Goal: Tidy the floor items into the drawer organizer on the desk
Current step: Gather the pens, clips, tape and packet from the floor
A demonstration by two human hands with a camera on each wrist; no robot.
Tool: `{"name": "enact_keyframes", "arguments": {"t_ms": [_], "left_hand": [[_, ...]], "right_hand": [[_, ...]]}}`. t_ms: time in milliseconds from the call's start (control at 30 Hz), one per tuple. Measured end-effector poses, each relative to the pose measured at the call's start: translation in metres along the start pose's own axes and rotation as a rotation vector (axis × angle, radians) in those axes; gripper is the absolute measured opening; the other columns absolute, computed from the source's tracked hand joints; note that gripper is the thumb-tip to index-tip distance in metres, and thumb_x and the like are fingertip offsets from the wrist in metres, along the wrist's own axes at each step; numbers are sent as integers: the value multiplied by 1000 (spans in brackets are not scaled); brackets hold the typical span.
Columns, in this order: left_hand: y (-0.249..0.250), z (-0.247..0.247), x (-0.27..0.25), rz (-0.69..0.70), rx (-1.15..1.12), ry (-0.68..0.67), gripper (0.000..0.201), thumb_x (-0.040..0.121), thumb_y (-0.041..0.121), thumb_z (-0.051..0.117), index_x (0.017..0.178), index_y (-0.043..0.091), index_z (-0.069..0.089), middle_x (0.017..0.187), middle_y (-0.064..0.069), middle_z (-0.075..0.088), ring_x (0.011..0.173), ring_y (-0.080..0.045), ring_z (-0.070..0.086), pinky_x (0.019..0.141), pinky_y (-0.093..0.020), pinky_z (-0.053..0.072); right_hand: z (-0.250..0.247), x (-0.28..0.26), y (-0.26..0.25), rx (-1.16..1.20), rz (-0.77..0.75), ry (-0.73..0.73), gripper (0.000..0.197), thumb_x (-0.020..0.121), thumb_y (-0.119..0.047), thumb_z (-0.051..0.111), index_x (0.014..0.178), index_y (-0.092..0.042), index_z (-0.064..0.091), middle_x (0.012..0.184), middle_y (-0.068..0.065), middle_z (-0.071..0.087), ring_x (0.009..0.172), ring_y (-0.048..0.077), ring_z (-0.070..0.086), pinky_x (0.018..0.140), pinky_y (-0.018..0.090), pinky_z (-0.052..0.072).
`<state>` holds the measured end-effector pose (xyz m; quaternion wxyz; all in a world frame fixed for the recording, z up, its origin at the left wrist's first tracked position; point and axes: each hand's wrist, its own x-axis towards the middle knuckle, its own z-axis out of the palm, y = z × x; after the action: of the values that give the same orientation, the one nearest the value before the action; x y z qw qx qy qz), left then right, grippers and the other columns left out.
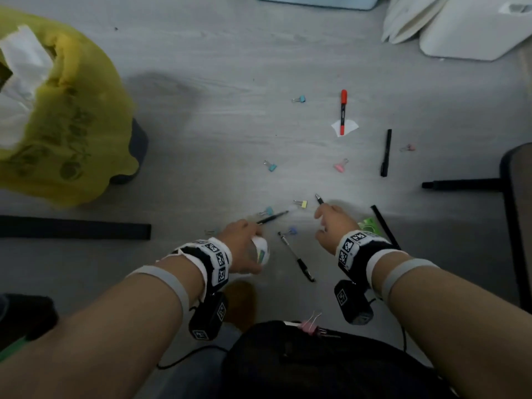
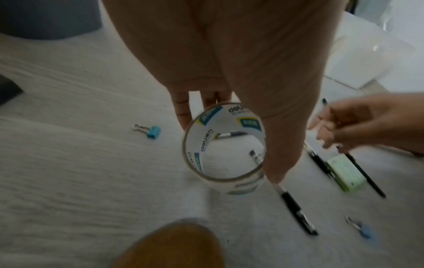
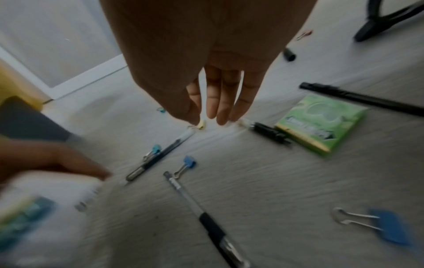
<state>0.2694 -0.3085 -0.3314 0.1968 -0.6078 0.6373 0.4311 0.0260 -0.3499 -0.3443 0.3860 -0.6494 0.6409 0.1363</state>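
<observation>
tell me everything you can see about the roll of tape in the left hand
The clear roll of packing tape has a white cardboard core printed inside with blue, yellow and green labels and dark lettering. It looks wide and thinly wound with glossy transparent tape. The left hand holds it off the grey floor, the thumb outside one wall and the fingers against the far rim, its open hole facing the wrist camera. Pens show through the hole. Nothing else touches it.

Dim, flat indoor light throughout; soft shadows on the floor [image 1: 230,82]. Wrist views motion-blurred, worst at lower edges. Wide-angle distortion bends frame borders.
</observation>
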Motion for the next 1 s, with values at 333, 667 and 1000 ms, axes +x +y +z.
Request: {"name": "enact_keyframes", "arguments": {"t_ms": [333,667,1000], "left_hand": [[-4,49,30,68,-79,244,82,62,59,81,129,26,48,131,1,45,121,-20,42,101,-37,43],[-80,48,43,-410,-223,474,31,83,8,61,110,19,52,118,-13,40,95,-37,55,75,-33,46],[-37,7,86,-220,-399,494,11,79,13,64,88,16,67,96,-8,70,88,-24,66,80,-29,52]], "right_hand": [[56,23,-23,-233,-214,-60,53,85,-10,64,132,-28,49,136,8,34,113,33,55,91,40,52],[54,28,-17,-415,-242,3,34,82,-5,62,114,-11,51,127,12,40,101,30,57,80,39,53],[16,30,13,22,-83,223,33,86,-12,56,118,-16,62,117,7,53,99,30,59,80,31,47]]}}
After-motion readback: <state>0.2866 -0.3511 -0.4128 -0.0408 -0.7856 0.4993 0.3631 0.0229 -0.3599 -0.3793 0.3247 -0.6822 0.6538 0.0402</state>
